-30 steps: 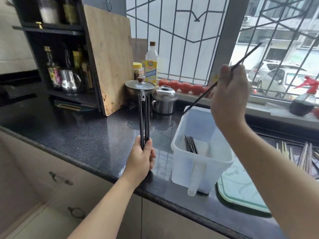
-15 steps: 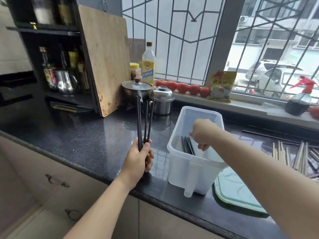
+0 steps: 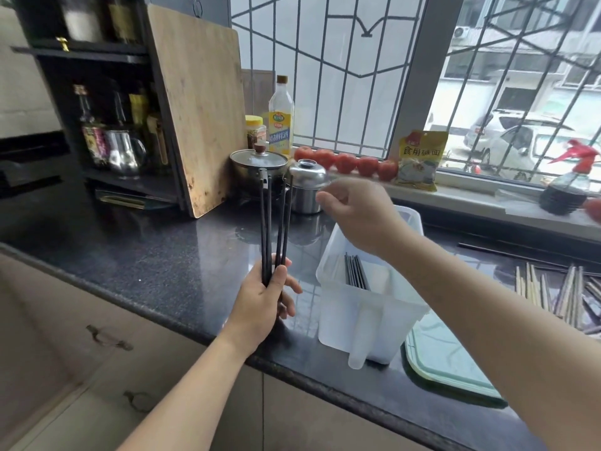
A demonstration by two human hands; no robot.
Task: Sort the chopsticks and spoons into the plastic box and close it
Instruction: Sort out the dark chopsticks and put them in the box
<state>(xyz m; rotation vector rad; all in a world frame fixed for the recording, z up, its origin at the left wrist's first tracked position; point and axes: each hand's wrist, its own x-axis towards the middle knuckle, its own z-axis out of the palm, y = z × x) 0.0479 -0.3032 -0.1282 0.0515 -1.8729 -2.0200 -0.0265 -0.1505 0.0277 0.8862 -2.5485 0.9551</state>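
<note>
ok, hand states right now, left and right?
Left hand: grips upright thin black chopsticks.
Right hand: holds nothing, fingers loosely curled, above the translucent white plastic box.

Box [image 3: 374, 323]: translucent white plastic, open-topped, upright near the counter's front edge, a moulded spout-like channel on its near wall. Inside, several black chopsticks [image 3: 355, 271] lean together against the left wall. A further bunch of four black chopsticks [image 3: 274, 222] stands upright just left of the box, tips up, fanned slightly apart. Loose pale and dark chopsticks [image 3: 559, 294] lie heaped toward the counter's right edge. Lid [image 3: 445, 362]: green-tinted, flat on the counter, touching the box's right side
</note>
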